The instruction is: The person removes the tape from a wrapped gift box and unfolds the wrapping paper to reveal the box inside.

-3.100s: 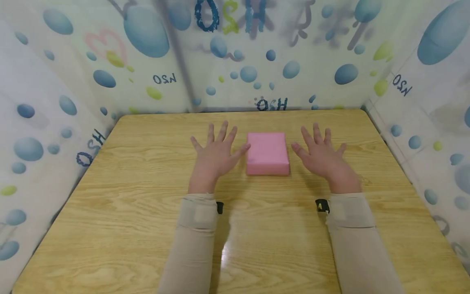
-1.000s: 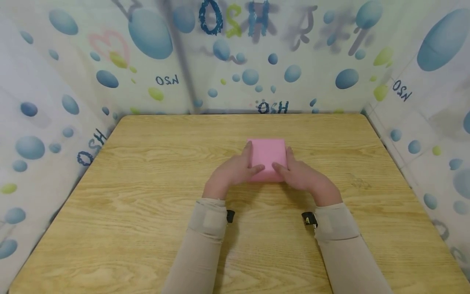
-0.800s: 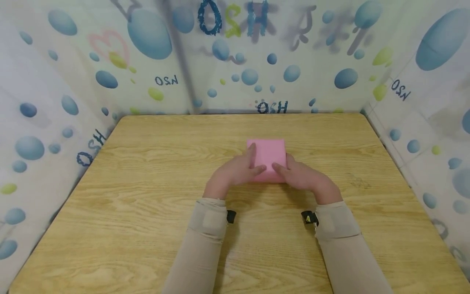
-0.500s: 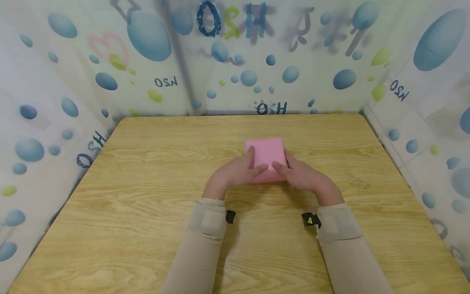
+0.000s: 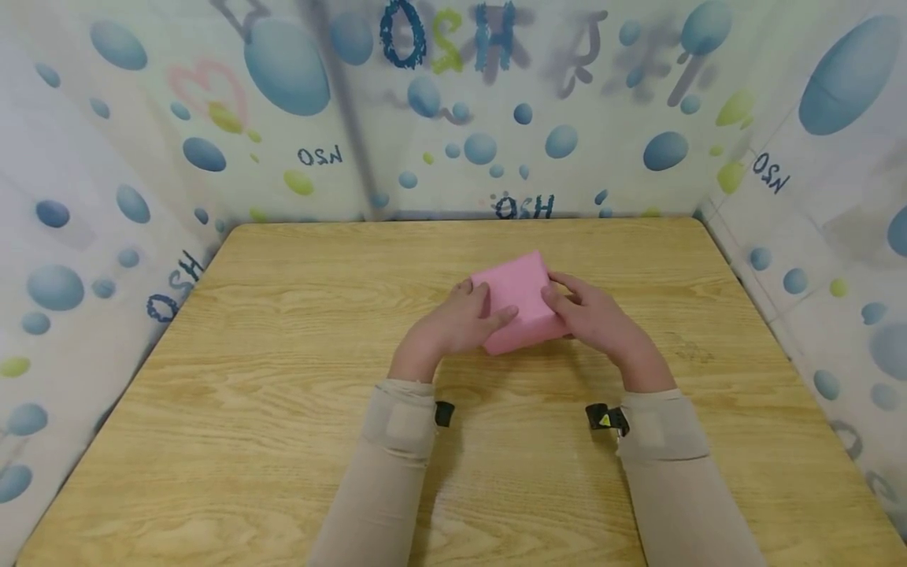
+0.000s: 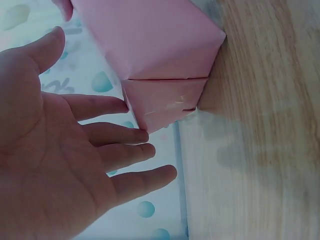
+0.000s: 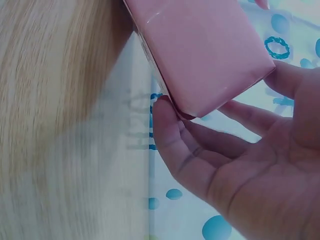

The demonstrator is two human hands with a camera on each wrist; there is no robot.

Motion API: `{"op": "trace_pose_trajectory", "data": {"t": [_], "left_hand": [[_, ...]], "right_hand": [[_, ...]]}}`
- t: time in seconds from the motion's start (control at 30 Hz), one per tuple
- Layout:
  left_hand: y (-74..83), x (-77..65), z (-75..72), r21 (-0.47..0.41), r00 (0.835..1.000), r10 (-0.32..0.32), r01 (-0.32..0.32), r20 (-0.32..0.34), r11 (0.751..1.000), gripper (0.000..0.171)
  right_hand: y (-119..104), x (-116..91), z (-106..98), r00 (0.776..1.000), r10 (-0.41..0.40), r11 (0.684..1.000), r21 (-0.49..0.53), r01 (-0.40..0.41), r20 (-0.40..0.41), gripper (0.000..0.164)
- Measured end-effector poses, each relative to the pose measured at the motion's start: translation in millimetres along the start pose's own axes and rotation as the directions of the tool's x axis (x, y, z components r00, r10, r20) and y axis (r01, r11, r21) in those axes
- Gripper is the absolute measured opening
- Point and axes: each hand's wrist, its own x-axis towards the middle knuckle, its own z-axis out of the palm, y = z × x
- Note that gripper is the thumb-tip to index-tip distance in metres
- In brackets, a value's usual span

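A box wrapped in pink paper [image 5: 516, 293] is turned askew between the two hands, its right end farther from the person than before. The left hand [image 5: 457, 321] is at its left side, thumb over the top near the front. In the left wrist view, the left hand's fingers [image 6: 125, 185] are nearly straight, with tips right at the folded end of the box [image 6: 155, 40]. The right hand [image 5: 595, 313] grips the right end, thumb at the upper edge. In the right wrist view its fingers [image 7: 167, 127] curl under the box's corner [image 7: 205, 55].
The box is over a wood-grain table [image 5: 248, 354]. Behind and beside the table hangs a pale wall covering [image 5: 439, 118] with blue and green spots and lettering. A small black wrist camera [image 5: 444, 413] shows at the left cuff and another black camera [image 5: 602, 416] at the right.
Both hands came in from open beside the flat box to its sides. Since then the box has turned counterclockwise, with the right hand moving outward and away; the left hand barely moved.
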Motion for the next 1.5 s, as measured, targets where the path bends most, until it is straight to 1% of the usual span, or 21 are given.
{"op": "trace_pose_trajectory", "data": {"t": [0.1, 0.17, 0.23, 0.3, 0.37, 0.43, 0.5, 0.57, 0.63, 0.7, 0.77, 0.87, 0.97, 1.03, 1.13, 1.27, 1.4, 1.5], "left_hand": [[-1.1, 0.0, 1.9, 0.000, 1.000, 0.020, -0.020, -0.022, 1.000, 0.085], [-1.9, 0.8, 3.4, 0.001, 0.998, 0.049, -0.049, -0.039, 0.999, 0.082], [-2.3, 2.1, 4.8, 0.001, 0.994, 0.096, -0.096, -0.057, 0.995, 0.079], [-1.8, 3.0, 5.6, -0.012, 0.985, 0.155, -0.156, -0.072, 0.988, 0.072], [-0.3, 2.9, 5.8, -0.049, 0.976, 0.202, -0.206, -0.080, 0.977, 0.068], [2.0, 1.9, 5.3, -0.112, 0.972, 0.223, -0.231, -0.079, 0.967, 0.069], [5.0, -0.3, 4.4, -0.192, 0.975, 0.207, -0.218, -0.074, 0.957, 0.075], [8.3, -2.5, 3.2, -0.273, 0.983, 0.170, -0.185, -0.075, 0.944, 0.082], [10.8, -4.5, 2.3, -0.338, 0.987, 0.139, -0.160, -0.084, 0.927, 0.087], [12.0, -5.7, 2.2, -0.373, 0.986, 0.128, -0.159, -0.105, 0.914, 0.091], [12.0, -5.7, 3.1, -0.379, 0.984, 0.133, -0.169, -0.120, 0.910, 0.093], [10.9, -4.8, 4.9, -0.397, 0.984, 0.130, -0.169, -0.125, 0.902, 0.094], [9.9, -5.3, 5.7, -0.418, 0.987, 0.090, -0.137, -0.132, 0.898, 0.090], [8.7, -5.9, 5.6, -0.427, 0.988, 0.063, -0.118, -0.140, 0.896, 0.085], [5.7, -7.1, 5.7, -0.437, 0.988, 0.037, -0.099, -0.148, 0.894, 0.080], [1.7, -6.1, 6.7, -0.478, 0.986, 0.049, -0.120, -0.158, 0.870, 0.073], [-2.8, -6.2, 5.4, -0.501, 0.985, 0.047, -0.127, -0.169, 0.856, 0.069], [-7.7, -7.3, 2.6, -0.505, 0.985, 0.022, -0.108, -0.173, 0.856, 0.068]], "right_hand": [[-4, -4, -1, 1.000, -0.018, 1.000, -0.022, 0.017, -0.026, 0.076], [-5, -6, -2, 0.998, -0.033, 0.998, -0.046, 0.031, -0.045, 0.076], [-7, -8, -3, 0.997, -0.052, 0.998, -0.050, 0.049, -0.062, 0.077], [-9, -10, -4, 0.996, -0.062, 0.998, -0.038, 0.060, -0.070, 0.078], [-11, -12, -5, 0.995, -0.068, 0.998, -0.013, 0.067, -0.073, 0.077], [-14, -14, -5, 0.994, -0.078, 0.997, 0.015, 0.080, -0.077, 0.073], [-16, -16, -5, 0.990, -0.104, 0.994, 0.025, 0.107, -0.090, 0.067], [-18, -16, -3, 0.983, -0.147, 0.987, 0.041, 0.153, -0.112, 0.062], [-19, -16, -1, 0.970, -0.202, 0.977, 0.036, 0.209, -0.133, 0.063], [-18, -16, 1, 0.956, -0.252, 0.966, 0.021, 0.258, -0.153, 0.065], [-16, -16, 3, 0.946, -0.280, 0.958, 0.013, 0.286, -0.161, 0.065], [-14, -16, 6, 0.940, -0.298, 0.952, 0.016, 0.305, -0.163, 0.062], [-14, -14, 8, 0.941, -0.300, 0.951, 0.034, 0.308, -0.154, 0.060], [-13, -12, 10, 0.944, -0.298, 0.952, 0.025, 0.304, -0.142, 0.059], [-11, -10, 12, 0.960, -0.258, 0.966, -0.023, 0.257, -0.111, 0.060], [-6, -7, 14, 0.983, -0.173, 0.983, -0.077, 0.169, -0.057, 0.064], [-1, -4, 16, 0.994, -0.114, 0.991, -0.067, 0.113, -0.002, 0.071], [2, -2, 17, 0.995, -0.088, 0.995, -0.040, 0.090, 0.041, 0.078]]}}
